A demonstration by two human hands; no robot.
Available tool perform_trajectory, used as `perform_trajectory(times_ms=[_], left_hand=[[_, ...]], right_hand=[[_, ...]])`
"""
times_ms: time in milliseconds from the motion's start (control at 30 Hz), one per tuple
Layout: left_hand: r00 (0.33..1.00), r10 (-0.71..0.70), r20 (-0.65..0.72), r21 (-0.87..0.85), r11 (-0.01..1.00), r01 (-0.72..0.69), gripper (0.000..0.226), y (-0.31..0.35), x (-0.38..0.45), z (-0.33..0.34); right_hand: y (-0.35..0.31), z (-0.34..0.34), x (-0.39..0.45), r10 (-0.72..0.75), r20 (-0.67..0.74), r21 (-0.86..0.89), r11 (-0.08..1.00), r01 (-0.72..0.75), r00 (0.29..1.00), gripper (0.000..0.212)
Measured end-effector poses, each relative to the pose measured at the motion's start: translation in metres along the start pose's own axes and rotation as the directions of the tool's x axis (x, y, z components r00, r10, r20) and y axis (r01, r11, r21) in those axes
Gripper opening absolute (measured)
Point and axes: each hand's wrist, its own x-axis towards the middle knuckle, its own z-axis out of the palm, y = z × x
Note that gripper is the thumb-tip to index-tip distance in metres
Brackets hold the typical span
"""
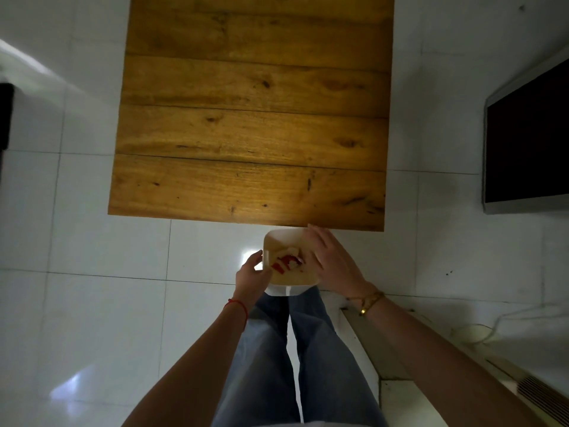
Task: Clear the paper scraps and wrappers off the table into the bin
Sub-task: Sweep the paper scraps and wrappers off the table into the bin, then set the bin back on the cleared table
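A small white bin (278, 238) sits just below the near edge of the wooden table (252, 118), above my knees. Red and white paper scraps and wrappers (288, 261) lie inside it. My left hand (252, 274) grips the bin's left rim. My right hand (334, 260) rests over the bin's right rim with its fingers spread; whether it holds the rim I cannot tell. No scraps show on the tabletop.
White tiled floor (92, 241) surrounds the table. A dark screen in a grey frame (526, 140) lies at the right. A low ledge with a vent grille (538, 392) and a white cable (480, 331) run along the lower right. A dark object (4, 118) is at the left edge.
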Motion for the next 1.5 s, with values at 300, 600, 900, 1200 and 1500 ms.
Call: perform_trajectory(times_ms=[300, 600, 900, 1200, 1500], left_hand=[[0.987, 0.151, -0.058, -0.068, 0.986, -0.155, 0.043, 0.052, -0.054, -0.031], [0.976, 0.211, -0.048, -0.076, 0.974, -0.214, 0.048, 0.099, -0.071, -0.049], [0.967, 0.253, -0.041, -0.077, 0.964, -0.255, 0.042, 0.171, -0.025, -0.092], [0.945, 0.318, -0.076, -0.067, 0.944, -0.324, 0.045, 0.246, 0.060, -0.149], [0.923, 0.385, -0.013, -0.057, 0.921, -0.385, 0.044, 0.316, 0.143, -0.178]], right_hand=[[-0.027, -0.041, -0.019, 0.333, -0.082, 0.235, 0.923, -0.306, 0.939, 0.034], [-0.059, -0.090, -0.012, 0.332, -0.126, 0.318, 0.906, -0.279, 0.935, 0.030], [-0.069, -0.126, 0.024, 0.437, -0.199, 0.359, 0.865, -0.350, 0.877, 0.044], [-0.088, -0.144, 0.129, 0.434, -0.214, 0.275, 0.887, -0.372, 0.875, 0.047], [-0.087, -0.161, 0.222, 0.437, -0.237, 0.193, 0.897, -0.398, 0.868, 0.048]])
